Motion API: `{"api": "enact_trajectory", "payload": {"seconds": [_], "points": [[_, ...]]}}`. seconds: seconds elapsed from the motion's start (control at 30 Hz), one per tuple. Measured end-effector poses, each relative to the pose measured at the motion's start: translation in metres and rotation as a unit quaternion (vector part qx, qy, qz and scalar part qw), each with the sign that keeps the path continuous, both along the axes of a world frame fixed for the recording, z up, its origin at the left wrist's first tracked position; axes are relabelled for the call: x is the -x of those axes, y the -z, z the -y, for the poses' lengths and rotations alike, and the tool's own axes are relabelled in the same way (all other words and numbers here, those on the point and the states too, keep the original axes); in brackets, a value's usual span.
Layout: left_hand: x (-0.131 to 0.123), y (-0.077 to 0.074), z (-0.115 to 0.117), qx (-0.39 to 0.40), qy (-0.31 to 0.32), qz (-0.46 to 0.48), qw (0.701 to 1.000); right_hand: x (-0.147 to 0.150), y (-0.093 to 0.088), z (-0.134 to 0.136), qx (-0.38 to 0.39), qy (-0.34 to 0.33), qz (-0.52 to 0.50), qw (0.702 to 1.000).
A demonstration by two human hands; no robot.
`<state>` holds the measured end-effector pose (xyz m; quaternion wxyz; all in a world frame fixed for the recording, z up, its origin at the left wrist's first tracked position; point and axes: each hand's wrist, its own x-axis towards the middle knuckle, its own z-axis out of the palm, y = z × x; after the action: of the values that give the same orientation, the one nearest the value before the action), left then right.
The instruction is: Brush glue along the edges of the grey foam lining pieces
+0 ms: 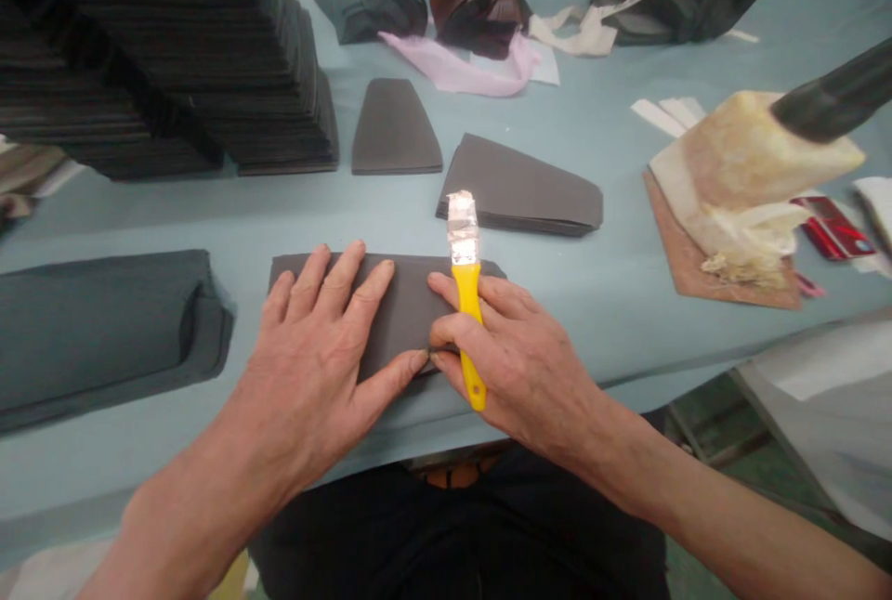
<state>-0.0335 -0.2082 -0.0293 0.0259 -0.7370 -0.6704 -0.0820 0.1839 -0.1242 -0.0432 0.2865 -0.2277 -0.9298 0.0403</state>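
A dark grey cut panel [400,321], seemingly layered, lies near the table's front edge. My left hand [313,340] is spread flat over its left part, the thumb along the near edge. At the panel's right end, my right hand [516,345] grips a paintbrush [470,317] between thumb and fingers. The brush has a yellow handle and a metal-coloured wrapped head that points away from me. Fingertips of the right hand also touch the panel. Just beyond lie a stack of tapered grey pieces [530,187] and a smaller trapezoid stack [396,131].
Tall piles of dark sheets [271,71] stand at the back left. Folded dark fabric [104,331] lies on the left. On the right, a stained, pale container [739,154] with a dark handle sits on a brown board [697,275]. Fabric scraps [474,66] lie at the back.
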Motion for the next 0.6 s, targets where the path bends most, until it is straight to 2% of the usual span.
{"api": "enact_trajectory", "payload": {"seconds": [0.37,0.5,0.6], "points": [[0.001,0.002,-0.007,0.025,-0.048,0.054,0.997,-0.003,0.005,-0.007,0.051,-0.025,-0.005,0.998],[0.004,0.002,-0.01,0.039,-0.054,0.067,0.996,-0.015,-0.004,-0.018,0.106,-0.057,-0.035,0.992],[0.006,0.003,-0.011,0.041,-0.054,0.075,0.995,-0.028,-0.015,-0.026,0.123,-0.042,-0.092,0.987]]}}
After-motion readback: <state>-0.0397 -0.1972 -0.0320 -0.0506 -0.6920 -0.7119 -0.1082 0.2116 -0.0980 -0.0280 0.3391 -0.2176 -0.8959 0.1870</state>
